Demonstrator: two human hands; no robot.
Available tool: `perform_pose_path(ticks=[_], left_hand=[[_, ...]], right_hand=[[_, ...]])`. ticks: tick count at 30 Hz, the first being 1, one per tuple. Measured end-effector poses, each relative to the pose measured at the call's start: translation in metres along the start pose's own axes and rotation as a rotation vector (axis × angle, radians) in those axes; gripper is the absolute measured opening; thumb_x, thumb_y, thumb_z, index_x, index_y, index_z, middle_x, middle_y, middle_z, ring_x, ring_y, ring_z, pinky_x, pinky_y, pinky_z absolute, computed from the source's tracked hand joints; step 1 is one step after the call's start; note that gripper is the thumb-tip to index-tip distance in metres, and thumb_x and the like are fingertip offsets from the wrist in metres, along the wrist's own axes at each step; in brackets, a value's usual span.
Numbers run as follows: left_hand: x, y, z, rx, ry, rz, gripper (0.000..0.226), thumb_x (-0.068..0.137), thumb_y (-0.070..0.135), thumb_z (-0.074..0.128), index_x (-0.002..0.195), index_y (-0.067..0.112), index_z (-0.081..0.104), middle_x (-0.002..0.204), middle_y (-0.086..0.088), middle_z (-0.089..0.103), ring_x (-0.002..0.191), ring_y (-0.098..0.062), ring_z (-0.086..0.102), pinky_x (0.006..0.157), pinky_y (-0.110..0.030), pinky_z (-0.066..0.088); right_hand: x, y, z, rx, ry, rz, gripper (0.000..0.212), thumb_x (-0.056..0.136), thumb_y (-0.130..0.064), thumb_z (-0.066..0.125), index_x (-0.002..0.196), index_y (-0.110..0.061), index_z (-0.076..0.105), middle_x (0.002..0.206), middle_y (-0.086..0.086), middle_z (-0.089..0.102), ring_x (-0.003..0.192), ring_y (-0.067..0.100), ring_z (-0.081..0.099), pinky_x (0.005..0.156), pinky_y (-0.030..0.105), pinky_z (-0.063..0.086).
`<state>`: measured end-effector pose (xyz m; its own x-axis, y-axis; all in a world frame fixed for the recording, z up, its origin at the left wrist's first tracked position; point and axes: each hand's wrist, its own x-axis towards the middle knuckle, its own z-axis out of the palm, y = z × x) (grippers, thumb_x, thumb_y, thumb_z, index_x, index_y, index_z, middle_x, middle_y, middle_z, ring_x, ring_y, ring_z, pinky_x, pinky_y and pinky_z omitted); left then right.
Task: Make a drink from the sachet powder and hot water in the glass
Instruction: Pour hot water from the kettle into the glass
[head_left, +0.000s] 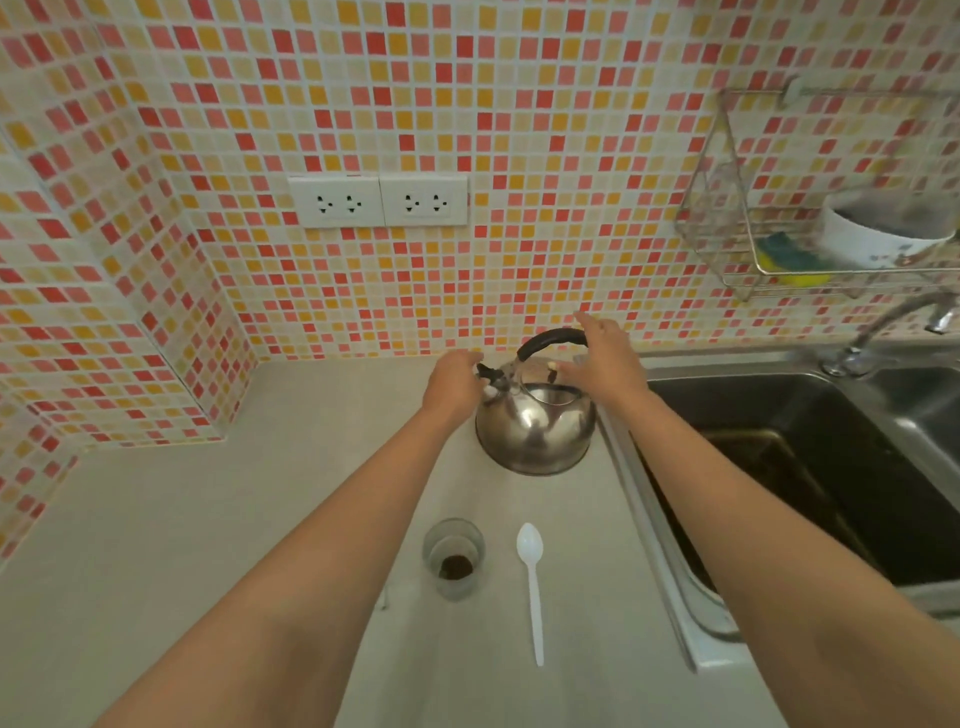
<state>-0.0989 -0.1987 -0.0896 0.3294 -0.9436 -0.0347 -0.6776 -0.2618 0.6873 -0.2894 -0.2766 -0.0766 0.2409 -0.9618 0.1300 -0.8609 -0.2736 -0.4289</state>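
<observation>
A steel kettle with a black arched handle stands at the back of the counter, next to the sink. My left hand is against the black cap of its spout, fingers curled and partly hidden. My right hand hovers at the right end of the handle with fingers spread, not closed around it. Nearer to me a small clear glass stands upright with brown powder at its bottom. A white plastic spoon lies flat just right of the glass. No sachet is in view.
A steel sink with a tap fills the right side. A wire rack on the tiled wall holds a bowl and a sponge. Two double sockets sit on the wall above the pale counter.
</observation>
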Motion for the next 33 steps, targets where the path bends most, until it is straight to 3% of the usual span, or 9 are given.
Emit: perform_pose_path(ticks=[4, 8, 11, 14, 18, 21, 25, 30, 33], left_hand=[[0.015, 0.004, 0.008, 0.128, -0.028, -0.005, 0.045, 0.094, 0.005, 0.054, 0.139, 0.006, 0.049, 0.145, -0.014, 0.047, 0.133, -0.032, 0.046, 0.111, -0.035, 0.035], [0.02, 0.007, 0.008, 0.176, -0.03, -0.03, 0.026, 0.089, 0.003, 0.058, 0.112, 0.004, 0.07, 0.114, -0.018, 0.067, 0.102, -0.033, 0.064, 0.089, -0.033, 0.05], [0.021, 0.012, 0.006, 0.193, -0.049, -0.05, 0.018, 0.089, 0.005, 0.058, 0.099, 0.004, 0.074, 0.098, -0.017, 0.071, 0.088, -0.031, 0.067, 0.075, -0.03, 0.05], [0.019, 0.016, 0.002, 0.215, -0.071, -0.063, 0.02, 0.09, 0.007, 0.059, 0.103, 0.004, 0.073, 0.091, -0.013, 0.068, 0.08, -0.026, 0.063, 0.071, -0.028, 0.046], [0.01, 0.018, -0.004, 0.233, -0.1, -0.042, 0.024, 0.091, 0.007, 0.058, 0.112, 0.003, 0.07, 0.093, -0.011, 0.065, 0.083, -0.024, 0.059, 0.076, -0.027, 0.045], [-0.001, 0.021, -0.013, 0.241, -0.11, 0.005, 0.025, 0.092, 0.007, 0.058, 0.114, 0.003, 0.069, 0.105, -0.017, 0.068, 0.095, -0.03, 0.064, 0.079, -0.028, 0.046], [-0.02, 0.027, -0.031, 0.245, -0.088, 0.087, 0.023, 0.091, 0.008, 0.059, 0.11, 0.003, 0.071, 0.103, -0.017, 0.067, 0.095, -0.033, 0.065, 0.078, -0.031, 0.049], [-0.051, 0.033, -0.052, 0.239, -0.112, 0.173, 0.023, 0.089, 0.008, 0.061, 0.108, 0.004, 0.072, 0.101, -0.015, 0.07, 0.092, -0.031, 0.066, 0.082, -0.034, 0.054], [-0.073, 0.035, -0.061, 0.255, -0.13, 0.218, 0.024, 0.089, 0.009, 0.062, 0.11, 0.004, 0.072, 0.102, -0.016, 0.069, 0.093, -0.031, 0.066, 0.083, -0.035, 0.053]], right_hand=[[0.031, 0.004, 0.006, -0.047, -0.151, -0.104, 0.06, 0.084, -0.039, 0.066, 0.138, -0.029, 0.041, 0.136, 0.008, 0.051, 0.125, 0.03, 0.046, 0.103, 0.046, 0.041], [0.049, 0.008, 0.002, 0.135, -0.22, -0.15, 0.038, 0.085, -0.022, 0.069, 0.122, -0.02, 0.062, 0.116, 0.008, 0.064, 0.109, 0.028, 0.057, 0.097, 0.041, 0.046], [0.052, 0.011, -0.005, 0.358, -0.283, -0.111, 0.037, 0.081, -0.007, 0.072, 0.117, -0.011, 0.067, 0.112, 0.009, 0.067, 0.106, 0.025, 0.059, 0.09, 0.029, 0.041], [0.049, 0.012, -0.009, 0.42, -0.318, -0.14, 0.038, 0.079, -0.004, 0.073, 0.117, -0.008, 0.067, 0.109, 0.008, 0.069, 0.103, 0.022, 0.061, 0.091, 0.029, 0.044], [0.039, 0.012, -0.011, 0.447, -0.31, -0.166, 0.036, 0.078, -0.007, 0.074, 0.114, -0.009, 0.069, 0.108, 0.007, 0.071, 0.1, 0.02, 0.063, 0.096, 0.033, 0.048], [0.029, 0.009, -0.02, 0.461, -0.293, -0.186, 0.032, 0.077, -0.009, 0.076, 0.108, -0.014, 0.071, 0.098, -0.001, 0.072, 0.089, 0.01, 0.065, 0.086, 0.023, 0.049], [0.016, -0.004, -0.044, 0.444, -0.262, -0.253, 0.028, 0.077, -0.011, 0.076, 0.103, -0.021, 0.073, 0.086, -0.017, 0.069, 0.079, -0.006, 0.062, 0.071, 0.011, 0.045], [-0.016, -0.025, -0.078, 0.386, -0.26, -0.322, 0.029, 0.074, -0.018, 0.079, 0.083, -0.045, 0.071, 0.085, -0.017, 0.073, 0.077, -0.003, 0.066, 0.072, 0.016, 0.05], [-0.039, -0.034, -0.092, 0.365, -0.257, -0.357, 0.03, 0.074, -0.018, 0.079, 0.085, -0.045, 0.071, 0.083, -0.018, 0.073, 0.076, -0.002, 0.066, 0.073, 0.019, 0.05]])
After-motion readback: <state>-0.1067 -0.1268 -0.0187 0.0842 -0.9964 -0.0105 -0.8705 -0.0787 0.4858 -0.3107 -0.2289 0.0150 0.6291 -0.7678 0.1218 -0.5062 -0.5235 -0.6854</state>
